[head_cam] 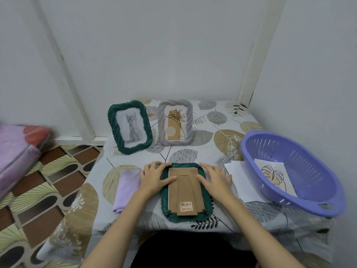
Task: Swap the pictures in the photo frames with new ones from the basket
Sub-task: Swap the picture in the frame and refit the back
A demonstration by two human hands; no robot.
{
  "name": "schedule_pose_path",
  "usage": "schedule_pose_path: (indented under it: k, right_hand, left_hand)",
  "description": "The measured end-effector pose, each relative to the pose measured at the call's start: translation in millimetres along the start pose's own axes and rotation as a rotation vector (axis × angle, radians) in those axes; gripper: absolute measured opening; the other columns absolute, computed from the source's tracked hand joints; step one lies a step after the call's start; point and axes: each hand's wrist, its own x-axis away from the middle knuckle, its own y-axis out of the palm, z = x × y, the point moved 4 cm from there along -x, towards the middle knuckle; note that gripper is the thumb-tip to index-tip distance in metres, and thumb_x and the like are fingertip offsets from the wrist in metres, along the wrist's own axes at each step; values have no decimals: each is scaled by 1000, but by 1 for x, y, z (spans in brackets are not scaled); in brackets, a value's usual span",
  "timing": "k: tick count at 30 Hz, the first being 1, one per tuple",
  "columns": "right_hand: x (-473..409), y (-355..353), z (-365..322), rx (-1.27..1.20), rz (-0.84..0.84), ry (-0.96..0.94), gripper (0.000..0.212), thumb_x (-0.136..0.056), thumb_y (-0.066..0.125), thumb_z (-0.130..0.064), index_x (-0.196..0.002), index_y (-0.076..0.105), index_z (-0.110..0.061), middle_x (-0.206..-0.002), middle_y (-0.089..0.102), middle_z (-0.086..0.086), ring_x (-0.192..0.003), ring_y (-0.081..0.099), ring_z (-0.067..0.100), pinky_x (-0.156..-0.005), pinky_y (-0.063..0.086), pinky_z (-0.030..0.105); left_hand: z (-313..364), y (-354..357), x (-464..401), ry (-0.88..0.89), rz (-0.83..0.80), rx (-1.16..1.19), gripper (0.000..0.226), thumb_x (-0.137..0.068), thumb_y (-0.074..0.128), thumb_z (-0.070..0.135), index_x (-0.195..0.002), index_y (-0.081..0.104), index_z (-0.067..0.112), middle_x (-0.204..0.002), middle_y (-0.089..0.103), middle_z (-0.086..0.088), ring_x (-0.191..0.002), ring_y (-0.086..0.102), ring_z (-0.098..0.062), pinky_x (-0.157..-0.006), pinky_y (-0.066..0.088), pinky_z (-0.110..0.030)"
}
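So the setup was a low table (222, 120) tucked into a corner of plain white walls, covered in a cloth with big tan and grey leaf prints. Off the table's left edge the floor had a brown and cream patterned covering, and a blurry pink bundle (17, 151) sat out there too.

Using the face-down green frame (185, 192) at the near middle of the table as the reference: it lay with its brown cardboard backing (183, 190) up, barcode sticker near the close end. Behind it and a bit left stood another green frame with a grey kitten picture (129, 127), and right beside that one a grey frame with a line-drawn plant print (175, 122). Just left of the face-down frame lay a folded lilac cloth (126, 188). To its right was a loose white sheet (239, 178), and past that the purple basket (289, 171), tilted, with a leaf drawing (274, 176) inside.

Both forearms reached in from the near edge. The left hand (154, 177) rested flat on the frame's upper left, fingers spread, thumb lying across the backing. The right hand (213, 177) mirrored it on the upper right, fingers loosely spread, pressing down and pinching nothing.
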Motion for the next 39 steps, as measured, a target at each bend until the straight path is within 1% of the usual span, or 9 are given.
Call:
schedule_pose_path:
  k: [4, 7, 13, 17, 21, 23, 29, 34, 39]
  right_hand:
    - [-21, 1, -1, 42, -39, 12, 40, -88, 50, -51, -127, 43, -47, -129, 46, 2, -122, 35, 27, -104, 21, 57]
    - [-27, 0, 1, 52, -76, 20, 35, -86, 52, -53, -120, 50, -47, -128, 44, 1, -122, 33, 27, -104, 19, 60]
    - [-30, -3, 0, 27, -93, -4, 28, -84, 55, -53, -112, 51, -48, -124, 44, -2, -121, 33, 26, -104, 14, 63]
    - [-28, -2, 2, 16, -60, -32, 22, -84, 53, -55, -106, 53, -48, -123, 46, -4, -120, 33, 25, -101, 16, 61]
    - [-25, 1, 5, 16, -38, -44, 27, -85, 51, -55, -111, 50, -50, -123, 46, -6, -120, 32, 23, -102, 16, 63]
    - [-25, 2, 5, 16, -29, -46, 29, -85, 51, -55, -114, 48, -51, -124, 46, -6, -121, 32, 23, -103, 15, 64]
    - [-23, 3, 7, 17, 0, -54, 25, -85, 50, -57, -108, 53, -52, -125, 46, -8, -121, 32, 21, -102, 11, 64]
    - [-22, 4, 7, 25, 14, -57, 25, -85, 49, -57, -109, 52, -51, -126, 46, -8, -122, 33, 22, -104, 10, 64]
    - [-23, 5, 7, 34, 31, -60, 24, -85, 50, -57, -108, 53, -51, -126, 47, -8, -121, 34, 22, -103, 10, 65]
  left_hand:
    - [0, -1, -2, -17, -33, 34, 57, -76, 60, 62, -128, 43, 48, -138, 36, 4, -129, 26, -21, -104, 24, -39]
    - [-1, -2, -4, -28, -41, 73, 54, -74, 63, 61, -124, 47, 48, -137, 36, 3, -128, 26, -21, -104, 23, -40]
    - [-1, -2, -4, -21, -27, 108, 41, -74, 65, 58, -111, 55, 47, -134, 39, 5, -126, 27, -21, -101, 22, -39]
    - [-1, -1, -1, -10, -5, 117, 47, -73, 65, 59, -116, 51, 48, -133, 40, 5, -125, 28, -22, -98, 22, -37]
    - [0, -2, 1, -8, 27, 130, 55, -73, 66, 59, -122, 46, 48, -132, 43, 5, -124, 31, -22, -98, 24, -37]
    - [1, -3, 1, -1, 33, 135, 52, -73, 65, 59, -121, 48, 47, -131, 43, 5, -124, 31, -22, -98, 24, -38]
    - [0, -1, 1, 23, 28, 121, 41, -74, 64, 59, -112, 56, 46, -129, 43, 7, -124, 30, -20, -99, 21, -36]
    - [-1, 0, 1, 20, 38, 116, 39, -74, 64, 60, -110, 57, 47, -129, 43, 8, -124, 29, -19, -98, 22, -36]
    - [-1, 0, 1, 16, 37, 104, 50, -74, 63, 61, -120, 49, 49, -131, 43, 6, -123, 30, -20, -96, 23, -35]
